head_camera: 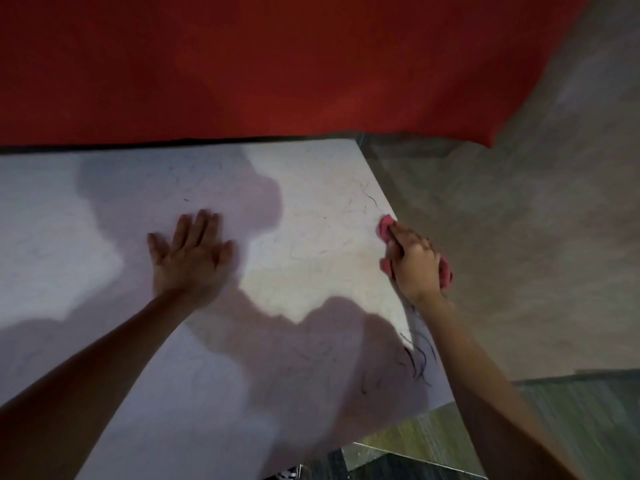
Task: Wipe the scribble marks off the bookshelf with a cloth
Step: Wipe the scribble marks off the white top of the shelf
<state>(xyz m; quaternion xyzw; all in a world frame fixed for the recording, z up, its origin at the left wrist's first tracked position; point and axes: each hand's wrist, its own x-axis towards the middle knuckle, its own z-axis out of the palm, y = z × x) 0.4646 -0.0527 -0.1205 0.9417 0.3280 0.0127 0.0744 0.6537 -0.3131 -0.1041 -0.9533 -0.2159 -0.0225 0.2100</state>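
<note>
Right grip (415, 263): clenched round pink cloth (383, 227), judged soft, light, best bunched; bookshelf (311, 188) edge, 3 o'clock. Left grip (190, 252): flat, released.

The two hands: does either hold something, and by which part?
The right hand grips the pink cloth around its bunched middle; its ends stick out past the fingers. The left hand holds nothing, resting flat on the white bookshelf.

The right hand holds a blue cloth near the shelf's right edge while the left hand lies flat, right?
No, the head view shows the cloth is pink, not blue. The right hand holds it near the right edge of the shelf; the left hand lies flat.
</note>
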